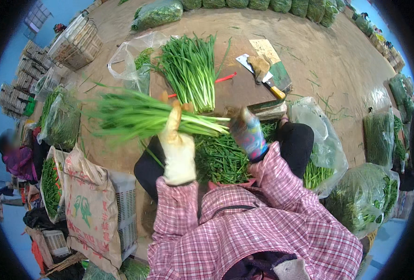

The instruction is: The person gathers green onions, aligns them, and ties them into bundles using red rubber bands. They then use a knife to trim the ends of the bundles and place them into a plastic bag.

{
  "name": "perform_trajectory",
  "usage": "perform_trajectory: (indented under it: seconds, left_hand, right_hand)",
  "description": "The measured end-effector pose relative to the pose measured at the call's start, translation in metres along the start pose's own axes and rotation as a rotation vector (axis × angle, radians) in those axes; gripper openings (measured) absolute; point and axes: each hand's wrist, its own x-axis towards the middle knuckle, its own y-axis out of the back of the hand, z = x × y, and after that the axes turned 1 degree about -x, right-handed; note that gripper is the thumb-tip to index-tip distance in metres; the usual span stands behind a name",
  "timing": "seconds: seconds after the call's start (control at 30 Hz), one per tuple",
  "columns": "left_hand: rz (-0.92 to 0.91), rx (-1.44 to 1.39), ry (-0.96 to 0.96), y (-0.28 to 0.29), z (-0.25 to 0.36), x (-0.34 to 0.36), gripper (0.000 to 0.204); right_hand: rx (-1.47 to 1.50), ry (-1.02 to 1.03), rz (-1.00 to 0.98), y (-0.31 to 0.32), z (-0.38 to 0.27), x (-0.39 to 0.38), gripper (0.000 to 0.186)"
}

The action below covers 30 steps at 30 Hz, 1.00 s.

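On the board (237, 93), a pile of greens (188, 70) is lying gathered but seemingly untied. Before the lap, the left hand (175, 133) is gripping another bunch (132, 114), not yet laid down; the right hand (247, 133), apart from the left, is blurring beside the stem ends, its grip unclear. A red strip (226, 77) is running beneath the pile, ends loose.

Fairly even, soft light; motion smears the long-leaved green bunch (134, 114); glare streaks the bulging clear plastic bag (362, 198); fisheye distortion curves edges toward black corners
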Motion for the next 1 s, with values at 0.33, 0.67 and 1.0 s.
perform_trajectory:
  seconds: [0.33, 0.67, 1.0]
  left_hand:
    - [-0.611, 0.089, 0.083, -0.048, -0.065, 0.070, 0.056]
    - [-0.362, 0.282, 0.216, -0.042, -0.132, 0.095, 0.041]
    - [-0.111, -0.010, 0.382, -0.018, -0.069, 0.111, 0.038]
  right_hand:
    - [-1.042, 0.307, -0.039, -0.074, -0.095, 0.083, 0.051]
    - [-0.985, 0.151, 0.270, 0.018, -0.112, 0.097, 0.057]
    - [-1.898, -0.408, 0.069, 0.056, -0.071, 0.030, 0.033]
